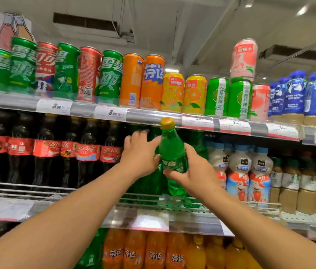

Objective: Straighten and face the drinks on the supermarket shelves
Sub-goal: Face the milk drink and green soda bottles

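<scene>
I hold a green bottle (172, 152) in front of the middle shelf (56, 191). It stands almost straight up, its yellow cap (167, 123) on top and leaning a little to the left. My right hand (194, 171) wraps around its label. My left hand (139, 152) is spread, thumb touching the bottle. My hands hide part of the label, and the green bottles behind look blurry.

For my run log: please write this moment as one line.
right hand: holds green Sprite bottle | left hand: touches it | bottle: before middle shelf
</scene>
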`<state>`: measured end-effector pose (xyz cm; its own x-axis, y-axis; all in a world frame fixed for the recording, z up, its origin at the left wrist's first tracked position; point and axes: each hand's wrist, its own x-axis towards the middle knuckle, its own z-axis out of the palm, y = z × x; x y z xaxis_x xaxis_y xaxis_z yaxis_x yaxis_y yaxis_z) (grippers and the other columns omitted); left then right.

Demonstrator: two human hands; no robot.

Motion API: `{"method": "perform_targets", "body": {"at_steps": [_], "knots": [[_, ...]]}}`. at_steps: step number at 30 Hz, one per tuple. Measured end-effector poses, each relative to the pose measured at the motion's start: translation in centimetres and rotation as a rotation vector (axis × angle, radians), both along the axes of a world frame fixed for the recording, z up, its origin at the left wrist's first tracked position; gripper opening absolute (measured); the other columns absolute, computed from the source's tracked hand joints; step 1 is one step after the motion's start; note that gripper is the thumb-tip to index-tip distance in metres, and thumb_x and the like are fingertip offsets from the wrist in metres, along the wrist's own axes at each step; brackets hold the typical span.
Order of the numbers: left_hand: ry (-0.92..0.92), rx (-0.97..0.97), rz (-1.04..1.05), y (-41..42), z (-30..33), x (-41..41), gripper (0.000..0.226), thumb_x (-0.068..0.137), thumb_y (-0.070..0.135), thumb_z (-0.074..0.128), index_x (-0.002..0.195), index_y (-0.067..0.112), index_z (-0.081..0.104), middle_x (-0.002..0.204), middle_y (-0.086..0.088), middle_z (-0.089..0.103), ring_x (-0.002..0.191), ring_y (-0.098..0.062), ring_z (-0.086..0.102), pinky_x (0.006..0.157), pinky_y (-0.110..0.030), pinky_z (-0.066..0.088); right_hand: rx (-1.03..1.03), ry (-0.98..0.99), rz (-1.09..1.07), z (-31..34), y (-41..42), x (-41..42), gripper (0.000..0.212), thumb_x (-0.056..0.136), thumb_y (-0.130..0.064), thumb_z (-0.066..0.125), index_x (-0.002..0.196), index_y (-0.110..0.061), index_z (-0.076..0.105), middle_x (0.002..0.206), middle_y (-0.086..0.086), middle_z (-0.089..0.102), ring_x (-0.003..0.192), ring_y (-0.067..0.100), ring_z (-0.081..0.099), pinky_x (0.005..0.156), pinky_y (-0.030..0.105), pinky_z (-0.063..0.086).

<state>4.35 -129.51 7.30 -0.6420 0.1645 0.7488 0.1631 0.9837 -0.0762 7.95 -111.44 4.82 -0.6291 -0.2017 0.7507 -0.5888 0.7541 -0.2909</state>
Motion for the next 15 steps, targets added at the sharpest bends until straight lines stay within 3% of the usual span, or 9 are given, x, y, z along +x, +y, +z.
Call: {"method": "perform_targets", "body": {"at_steps": [4, 7, 15], "knots": [[-0.079, -0.09, 0.015, -0.7, 0.0, -1.6, 0.07, 0.082, 0.057, 0.052, 0.145, 0.038, 0.028, 0.156, -0.014, 0.023, 0.144, -0.033, 0.01, 0.114, -0.055, 0.002, 0.054, -0.031, -0.016, 0.1, -0.8, -0.9, 0.066, 0.07, -0.058, 0.07, 0.123, -0.044, 0.034, 0.105, -0.014, 0.066, 0.092, 0.017, 0.063, 0.069, 0.035, 0.052], [-0.019, -0.134, -0.026, -1.7, 0.1, -2.0, 0.061, 0.084, 0.059, 0.05, 0.14, 0.041, 0.036, 0.155, -0.008, 0.028, 0.146, -0.029, 0.006, 0.113, -0.054, -0.008, 0.064, -0.075, -0.001, -0.2, -0.7, -1.6, 0.07, 0.07, -0.06, 0.069, 0.128, -0.042, 0.033, 0.103, -0.014, 0.065, 0.091, 0.015, 0.063, 0.072, 0.038, 0.054], [-0.016, -0.014, -0.184, -3.4, -0.1, -2.1, 0.055, 0.086, 0.058, 0.046, 0.139, 0.046, 0.034, 0.146, -0.001, 0.044, 0.146, -0.023, 0.01, 0.115, -0.048, -0.008, 0.081, -0.227, 0.01, -0.8, -0.2, -3.2, 0.076, 0.07, -0.063, 0.069, 0.132, -0.032, 0.039, 0.099, -0.01, 0.067, 0.08, 0.011, 0.063, 0.07, 0.04, 0.056]]}}
